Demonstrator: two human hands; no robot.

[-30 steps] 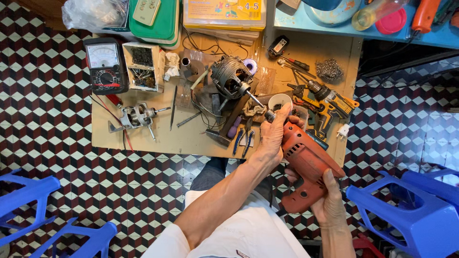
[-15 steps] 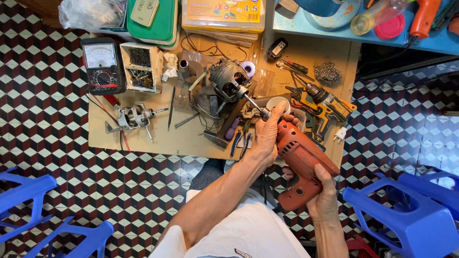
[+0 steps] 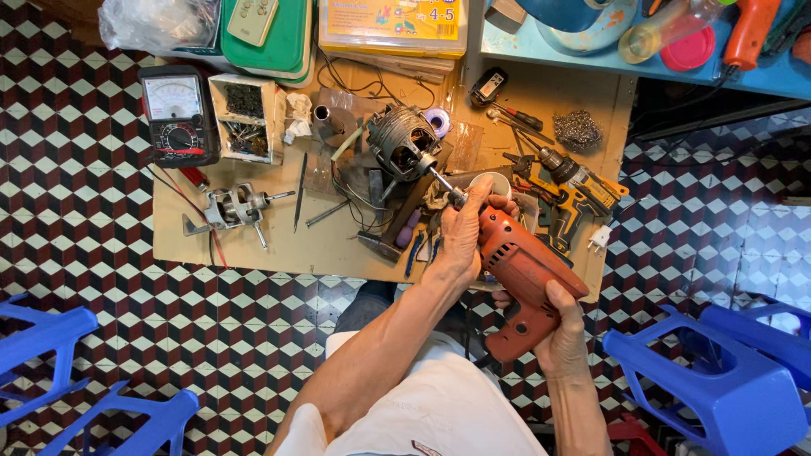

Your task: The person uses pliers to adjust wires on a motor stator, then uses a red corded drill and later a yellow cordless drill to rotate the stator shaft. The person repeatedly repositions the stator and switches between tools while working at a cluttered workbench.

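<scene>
Head view: both hands grip orange drill point(image 3: 524, 279); small box point(image 3: 247, 118) holds screws.

I observe an orange-red electric drill point(image 3: 525, 274) with a pistol grip, held tilted above the near edge of the brown work board, its nose pointing up and left. Its metal bit point(image 3: 441, 184) meets the shaft end of a dark, wire-wound motor stator point(image 3: 399, 142) lying on the board.

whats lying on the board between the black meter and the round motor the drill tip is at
In the head view, between the meter and the motor stand an open box of screws, crumpled paper and a short metal tube.
</scene>
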